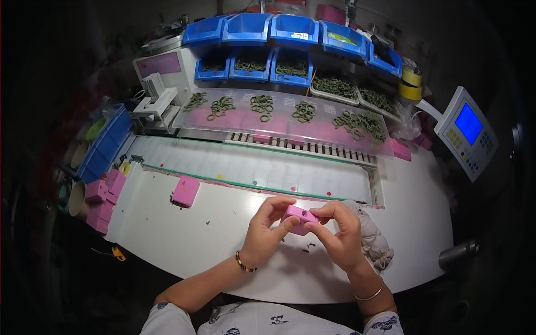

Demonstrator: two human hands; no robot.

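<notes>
A pink block (pixel 298 218), held over the white table (pixel 167 234), is gripped by the fingers of my left hand (pixel 265 231) and right hand (pixel 341 234), its holed face up, its long axis running left to right between them. Dark bits (pixel 311 245) lie below my fingertips, grey cloth (pixel 374 240) beside my right hand.

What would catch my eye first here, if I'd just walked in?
Probably the bright pink block, held between the left hand and right hand over the white table. Behind it, little piles of green rings lie on a clear panel, below two rows of blue bins. Off to the right, a blue screen glows.
</notes>
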